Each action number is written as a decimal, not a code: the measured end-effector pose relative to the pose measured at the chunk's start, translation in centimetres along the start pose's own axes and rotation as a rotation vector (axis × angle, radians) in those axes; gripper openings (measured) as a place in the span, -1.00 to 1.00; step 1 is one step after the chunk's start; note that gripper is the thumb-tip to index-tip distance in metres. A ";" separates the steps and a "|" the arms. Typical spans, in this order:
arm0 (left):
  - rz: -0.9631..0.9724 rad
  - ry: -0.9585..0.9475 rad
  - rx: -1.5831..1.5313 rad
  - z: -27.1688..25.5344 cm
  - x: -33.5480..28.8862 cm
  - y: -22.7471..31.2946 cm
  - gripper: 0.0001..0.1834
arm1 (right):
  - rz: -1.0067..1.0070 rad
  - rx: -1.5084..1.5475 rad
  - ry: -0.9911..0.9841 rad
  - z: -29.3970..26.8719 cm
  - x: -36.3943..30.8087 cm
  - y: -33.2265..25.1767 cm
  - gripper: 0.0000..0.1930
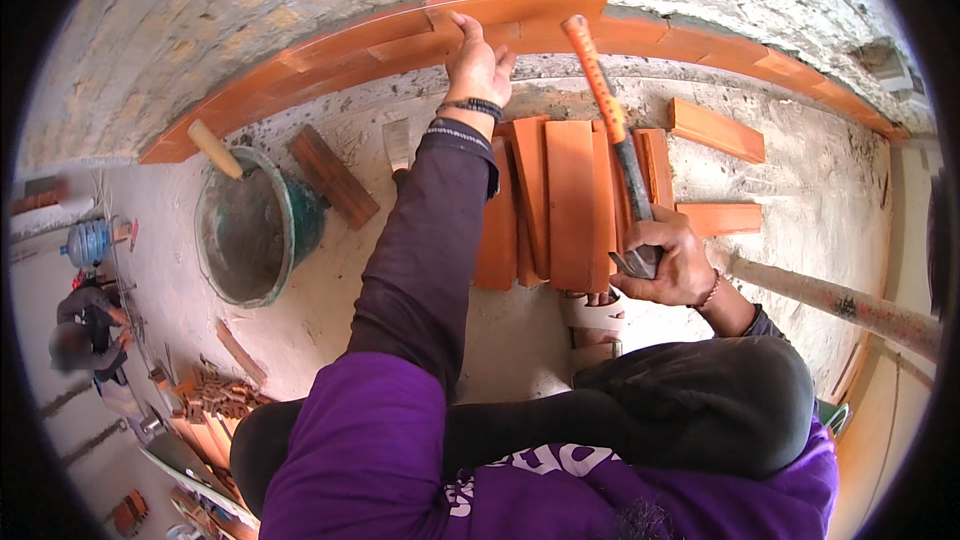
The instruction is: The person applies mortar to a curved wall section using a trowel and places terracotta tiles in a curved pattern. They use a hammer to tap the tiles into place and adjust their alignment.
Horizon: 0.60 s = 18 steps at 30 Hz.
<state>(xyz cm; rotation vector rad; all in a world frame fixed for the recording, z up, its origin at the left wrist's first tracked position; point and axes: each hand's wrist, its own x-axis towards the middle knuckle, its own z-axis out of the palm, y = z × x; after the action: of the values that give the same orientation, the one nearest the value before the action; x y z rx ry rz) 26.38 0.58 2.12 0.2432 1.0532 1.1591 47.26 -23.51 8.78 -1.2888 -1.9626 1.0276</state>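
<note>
My left hand [478, 68] reaches forward to a low course of orange clay bricks [390, 45] along the base of the wall. Its fingers are apart, with a fingertip at the face of the upper row. In my right hand [672, 258] is a hammer [606, 100], gripped close to its metal head, with the orange and black handle pointing up and away. Beneath the hammer, several loose orange bricks [568, 195] lie side by side on the floor in front of my sandalled foot [593, 315]. A flat metal blade [397, 143] shows partly behind my left forearm.
A green bucket [290, 240] of grey mortar stands to the left, a wooden handle [214, 148] leaning on its rim. Beside it lies a dark brick [333, 178]. A pole [830, 295] slants in from the right. Another person [95, 340] crouches at far left, near broken bricks [215, 395].
</note>
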 end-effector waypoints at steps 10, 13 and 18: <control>0.048 0.336 -0.082 5.0 3.4 0.6 -0.21 | 0.008 -0.001 -0.045 -0.1 3.1 2.3 -0.61; 0.086 0.295 -0.145 3.3 5.5 0.3 -0.21 | 0.034 0.006 -0.047 0.3 4.4 2.3 -0.61; 0.319 0.133 -0.027 3.3 5.3 -2.3 -0.19 | 0.193 0.289 -0.120 1.0 3.9 1.2 -0.77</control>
<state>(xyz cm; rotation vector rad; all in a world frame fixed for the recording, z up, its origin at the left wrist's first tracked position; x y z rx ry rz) 30.46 5.19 -0.52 0.3240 1.1418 1.4918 45.61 -19.90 7.45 -1.2949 -1.7173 1.4543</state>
